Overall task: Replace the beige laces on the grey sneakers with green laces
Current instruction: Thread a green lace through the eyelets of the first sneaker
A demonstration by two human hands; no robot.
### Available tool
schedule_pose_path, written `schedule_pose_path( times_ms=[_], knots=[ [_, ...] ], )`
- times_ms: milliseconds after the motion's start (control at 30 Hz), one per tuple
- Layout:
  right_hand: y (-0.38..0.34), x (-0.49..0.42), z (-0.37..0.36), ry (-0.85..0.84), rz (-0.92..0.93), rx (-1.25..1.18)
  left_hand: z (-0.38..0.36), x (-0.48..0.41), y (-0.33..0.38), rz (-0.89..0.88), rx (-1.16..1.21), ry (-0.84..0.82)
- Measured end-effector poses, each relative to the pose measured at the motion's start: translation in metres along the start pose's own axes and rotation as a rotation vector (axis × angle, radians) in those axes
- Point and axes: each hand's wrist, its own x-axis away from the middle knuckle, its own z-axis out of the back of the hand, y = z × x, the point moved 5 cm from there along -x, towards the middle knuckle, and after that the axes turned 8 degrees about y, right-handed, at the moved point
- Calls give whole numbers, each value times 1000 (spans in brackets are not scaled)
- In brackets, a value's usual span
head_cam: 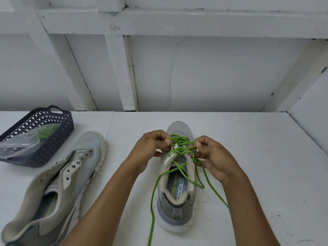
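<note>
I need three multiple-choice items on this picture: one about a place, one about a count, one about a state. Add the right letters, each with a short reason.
1. Where does the basket stand on the table?
A. far left, beyond the unlaced sneaker
B. at the near edge, in the middle
C. at the right edge

2. How many sneakers are there?
A. one
B. two
C. three

3. What do the left hand and the right hand do?
A. lie flat
B. lift something dark
C. pinch the green lace

Right letters:
1 A: it sits at the left rear.
2 B: one has empty eyelets, and the laced sneaker carries the lace.
3 C: the fingers of both curl round the lace above that shoe.
</note>
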Motion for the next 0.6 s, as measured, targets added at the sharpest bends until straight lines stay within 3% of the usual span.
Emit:
schedule_pose_path(
  times_ms=[233,500,600],
  knots=[
    [0,0,-1,-23,-29,-65,0,1,-10,72,175,-58],
    [-1,-2,-4,76,67,96,-1,3,-15,93,251,-127],
    [-4,3,-4,113,154,210,2,3,-14,55,177,-95]
  ],
)
